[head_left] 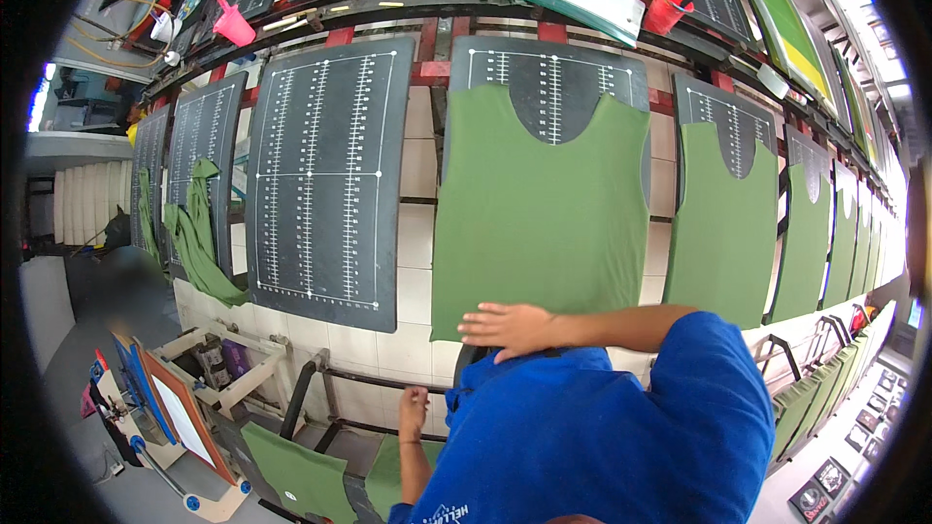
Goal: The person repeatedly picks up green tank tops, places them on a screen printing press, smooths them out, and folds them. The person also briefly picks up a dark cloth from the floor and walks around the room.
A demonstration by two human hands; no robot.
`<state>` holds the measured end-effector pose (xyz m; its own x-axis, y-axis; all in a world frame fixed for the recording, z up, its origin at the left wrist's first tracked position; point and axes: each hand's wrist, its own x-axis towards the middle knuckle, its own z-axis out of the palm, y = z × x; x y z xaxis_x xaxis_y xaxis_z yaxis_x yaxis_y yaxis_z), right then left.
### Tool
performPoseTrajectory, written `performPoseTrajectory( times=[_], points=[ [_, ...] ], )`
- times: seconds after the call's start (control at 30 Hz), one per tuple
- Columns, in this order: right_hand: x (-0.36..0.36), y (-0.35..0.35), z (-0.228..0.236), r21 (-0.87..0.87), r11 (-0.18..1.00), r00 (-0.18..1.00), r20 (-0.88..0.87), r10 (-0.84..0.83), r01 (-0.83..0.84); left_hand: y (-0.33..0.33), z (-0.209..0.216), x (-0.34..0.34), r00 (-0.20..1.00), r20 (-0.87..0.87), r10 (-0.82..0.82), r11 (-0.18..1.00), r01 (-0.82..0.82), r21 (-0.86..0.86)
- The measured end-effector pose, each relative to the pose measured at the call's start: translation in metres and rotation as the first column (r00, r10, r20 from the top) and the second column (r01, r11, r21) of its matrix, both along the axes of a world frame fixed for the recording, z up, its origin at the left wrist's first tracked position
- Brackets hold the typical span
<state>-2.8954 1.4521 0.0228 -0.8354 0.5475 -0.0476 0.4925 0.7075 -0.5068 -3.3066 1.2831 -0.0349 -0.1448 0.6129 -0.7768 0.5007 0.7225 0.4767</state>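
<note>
A sleeveless green fabric panel (544, 213) with a scooped neckline lies smooth over a dark board (466, 58) in front of me. My right hand (510, 330) rests flat at its near edge, with the fingers stretched to the left. Lower and to the left, my left hand (413, 412) is curled closed by my side, apart from the panel; nothing shows in it. Just left of the panel is a bare dark board (330, 194) with white ruled lines.
More green panels (723, 233) lie on boards along the right. At left, crumpled green cloth (199, 243) hangs over a board. A red rail holds a pink container (233, 24) and a red cup (666, 8). Framed screens (184, 417) stand at lower left; green pieces (301, 471) lie behind me.
</note>
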Motion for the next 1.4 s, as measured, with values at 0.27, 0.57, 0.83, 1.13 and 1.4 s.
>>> performPoseTrajectory(
  times=[0.27, 0.57, 0.83, 1.13, 1.4],
  points=[
    [0.143, 0.306, -0.016, 0.465, 0.668, 0.733, 0.059, -0.678, 0.581, -0.025, 0.009, 0.024, 0.994, 0.048, 0.095, 0.993, -0.092, -0.072],
    [-0.044, 0.024, -0.001, 0.053, 0.997, 0.997, 0.047, -0.057, 0.054, 0.086, 0.086, 0.101, 0.976, -0.210, -0.061, 0.924, 0.135, 0.359],
    [0.225, 0.079, 0.021, 0.174, 0.414, 0.442, -0.179, -0.879, 0.894, 0.115, 0.119, 0.183, 0.853, -0.370, -0.368, 0.610, 0.522, 0.597],
    [0.343, 0.132, -0.002, 0.103, -0.144, -0.144, -0.006, -0.990, 0.984, 0.210, 0.088, 0.387, 0.279, -0.432, -0.858, -0.072, 0.766, 0.639],
    [0.303, 0.103, 0.040, 0.181, 0.314, 0.362, -0.407, -0.839, 0.932, 0.265, 0.064, 0.482, 0.229, -0.551, -0.802, -0.180, 0.787, 0.590]
  ],
)
